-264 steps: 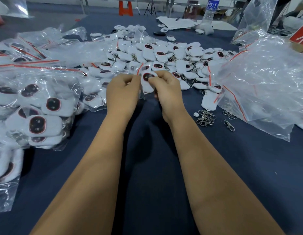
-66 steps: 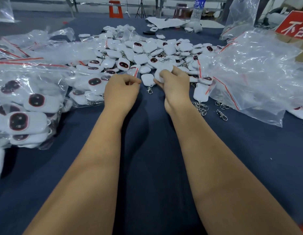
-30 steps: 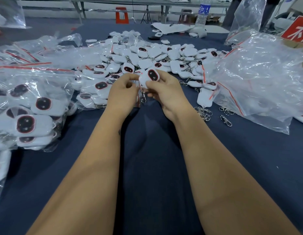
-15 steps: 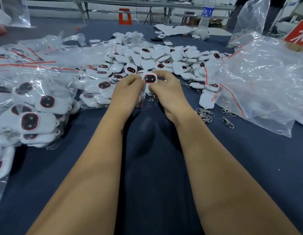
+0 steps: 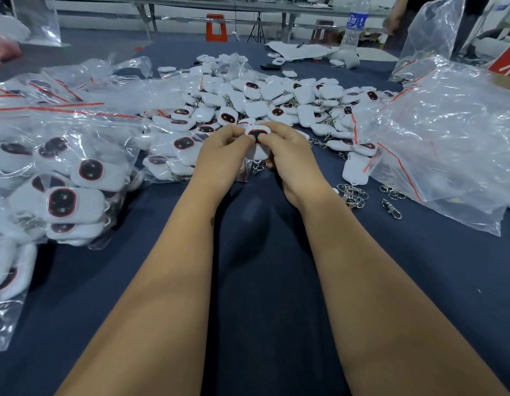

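Observation:
A small white keychain gadget (image 5: pixel 258 141) with a black, red-rimmed face is held between both hands above the dark blue table (image 5: pixel 262 252). My left hand (image 5: pixel 219 158) pinches its left side, and a small clear red-striped bag hangs under this hand. My right hand (image 5: pixel 288 158) grips its right side with the thumb on the black face. A metal clasp (image 5: pixel 257 169) dangles below the gadget. A big loose pile of the same white gadgets (image 5: pixel 276 101) lies just behind my hands.
Clear bags packed with gadgets (image 5: pixel 65 181) crowd the left side. A heap of clear plastic bags (image 5: pixel 448 138) fills the right. Loose metal clasps (image 5: pixel 353 194) lie right of my right wrist. A water bottle (image 5: pixel 353 24) and papers stand at the far edge.
Since 2.2 s ago my right hand lifted a gadget from the pile's edge. Both hands then brought it together and now hold it slightly lower, thumbs on its face.

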Motion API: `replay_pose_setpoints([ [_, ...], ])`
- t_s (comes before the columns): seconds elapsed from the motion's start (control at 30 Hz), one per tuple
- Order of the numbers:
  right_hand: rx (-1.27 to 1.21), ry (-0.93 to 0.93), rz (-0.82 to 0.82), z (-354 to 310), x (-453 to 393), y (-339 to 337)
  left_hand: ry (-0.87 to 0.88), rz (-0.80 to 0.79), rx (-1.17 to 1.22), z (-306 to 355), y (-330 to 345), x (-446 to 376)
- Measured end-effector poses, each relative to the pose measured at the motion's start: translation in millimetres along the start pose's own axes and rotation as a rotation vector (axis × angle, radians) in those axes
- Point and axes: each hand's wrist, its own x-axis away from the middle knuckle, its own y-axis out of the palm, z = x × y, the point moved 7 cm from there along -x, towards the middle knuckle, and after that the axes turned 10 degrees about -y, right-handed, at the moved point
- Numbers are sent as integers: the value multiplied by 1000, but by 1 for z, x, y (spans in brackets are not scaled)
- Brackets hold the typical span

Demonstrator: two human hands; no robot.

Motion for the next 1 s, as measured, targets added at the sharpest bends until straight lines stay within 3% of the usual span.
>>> replay_pose_setpoints([
  [0.77, 61, 79, -23, 2, 1, 1, 47, 96, -90, 5, -3, 3],
  [1.0, -127, 106, 189, 7, -3, -10, 38, 154, -93, 6, -5, 0],
])
